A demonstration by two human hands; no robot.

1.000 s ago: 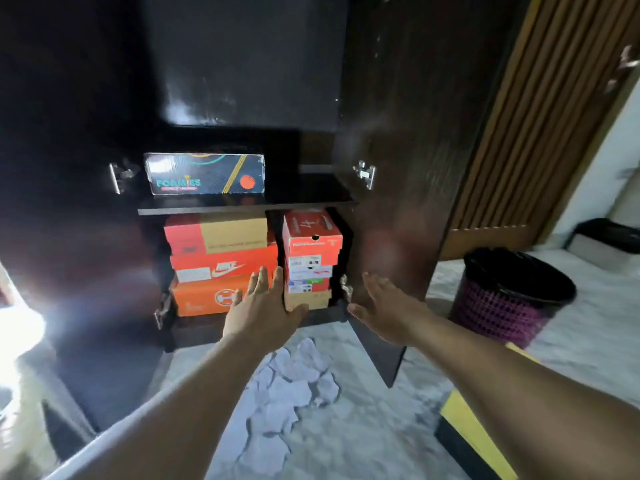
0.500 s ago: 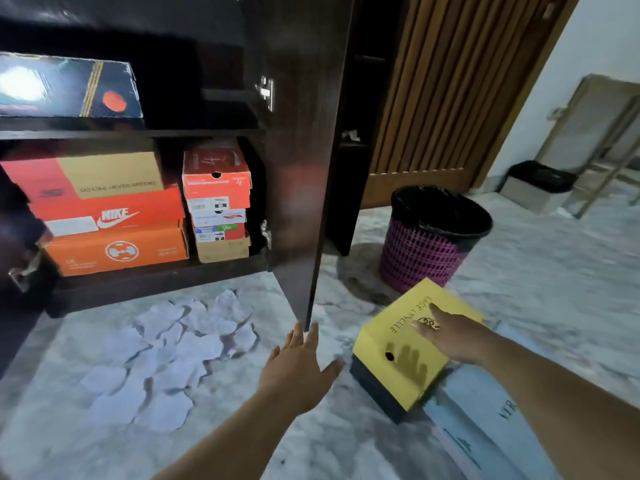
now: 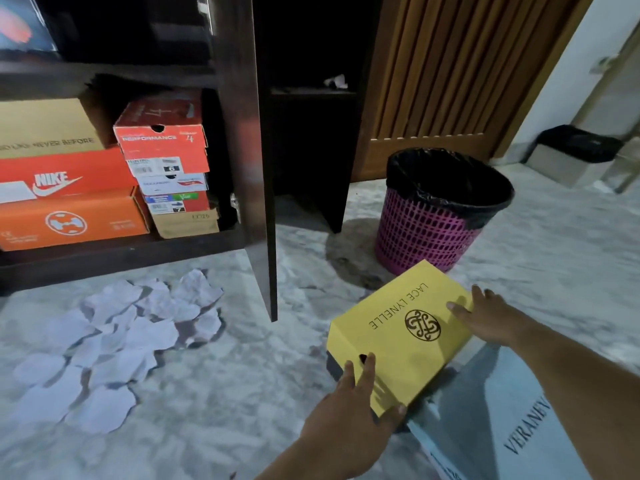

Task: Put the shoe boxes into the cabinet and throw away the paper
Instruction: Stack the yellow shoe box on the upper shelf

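Head view: yellow shoe box [image 3: 398, 336] sitting tilted, propped on a pale blue box [image 3: 502, 410] on the floor, right of the open cabinet [image 3: 242, 133]. Left hand [image 3: 349, 407] clamped round the near corner, fingers over the lid, thumb under the edge; right hand [image 3: 491, 318] flat on the far side, fingers fairly straight. Torn paper [image 3: 114, 344] spread in front of the cabinet, pink bin [image 3: 433, 223] just behind the box. Risk, probably: lid popping off or box slipping on the lift with that loose right side, or clipping the door [image 3: 256, 202] going in.
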